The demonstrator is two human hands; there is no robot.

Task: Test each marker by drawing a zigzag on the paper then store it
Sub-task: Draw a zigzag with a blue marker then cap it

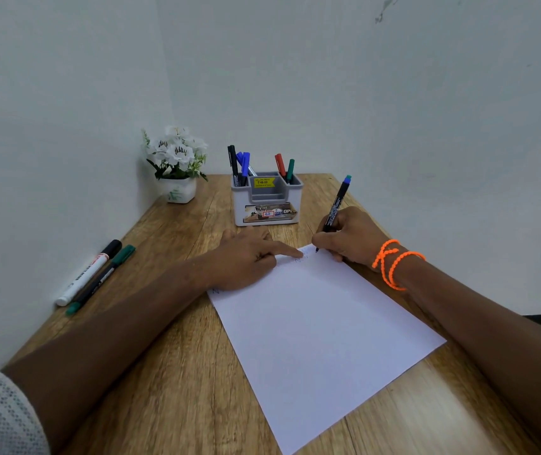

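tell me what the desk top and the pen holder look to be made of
Desk top: wood or wood-look laminate, going by the brown grain streaks and soft sheen; which one is unclear. Pen holder: probably moulded plastic, matte light grey with rounded corners, with printed stickers on it.

white potted flowers (177,162), wooden table (170,372)

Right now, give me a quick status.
Right hand grips black marker, tip on paper. Left hand flat, pinning paper. Nothing blocking organizer.
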